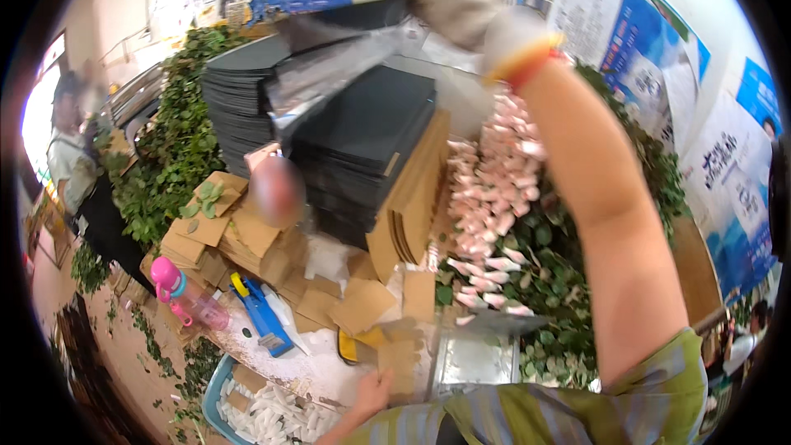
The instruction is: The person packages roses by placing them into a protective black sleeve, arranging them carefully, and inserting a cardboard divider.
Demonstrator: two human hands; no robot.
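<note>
High at the top, my right hand [449, 8], in a pale, soiled glove, is closed on the end of a black sheet [350, 23]. Motion blurs the glove, and translucent plastic hangs below the sheet. Under it stand two tall stacks of black sheets, a left stack [239, 103] and a nearer stack [362, 140]. My left hand [372, 393] is low at the table's front edge, beside a cardboard piece [397, 367]. Its fingers look loosely extended, partly hidden, with nothing seen in them.
Pink-wrapped flower heads [490, 189] with leafy stems fill the table's right. A metal tray [474, 358], blue tool [268, 321] and pink bottle [185, 297] lie nearer. A blue basin [212, 408] holds white pieces. Cardboard pieces [362, 305] cover the middle; another person [82, 173] stands left.
</note>
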